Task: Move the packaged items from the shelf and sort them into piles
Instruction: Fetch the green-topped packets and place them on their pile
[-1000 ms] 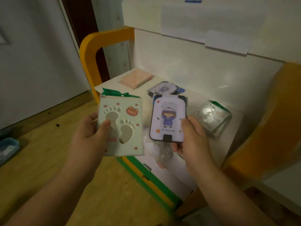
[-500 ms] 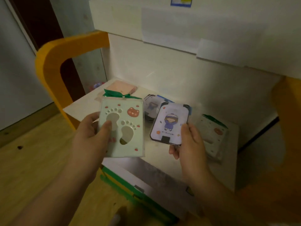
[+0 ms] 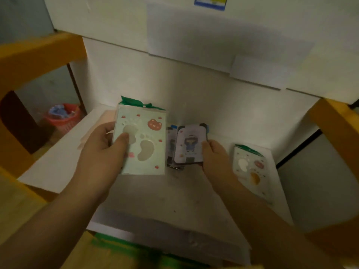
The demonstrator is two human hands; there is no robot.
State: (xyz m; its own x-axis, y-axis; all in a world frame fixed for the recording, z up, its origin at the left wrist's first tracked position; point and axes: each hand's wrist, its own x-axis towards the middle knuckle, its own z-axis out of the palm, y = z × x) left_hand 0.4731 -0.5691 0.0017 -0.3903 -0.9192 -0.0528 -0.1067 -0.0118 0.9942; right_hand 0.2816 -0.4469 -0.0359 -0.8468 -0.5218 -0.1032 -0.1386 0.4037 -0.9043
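Both hands have come fwd over the white table (image 3: 194, 193) since a sec ago. Right hand (image 3: 215, 158), pinching the girl card pkt (image 3: 191, 145), now lowers it onto the matching pile (image 3: 172, 144) at table centre, so drop is prob imminent. Left hand (image 3: 101, 150) grips footprint pkt (image 3: 141, 142), thumb on front; its pile (image 3: 250, 167) lies right of centre. Red basket (image 3: 63, 118) left of table holds blurred stuff.

No writing is showing legibly; the packages (image 3: 140, 141) and wall label (image 3: 210, 2) are appearing too blurred to read.
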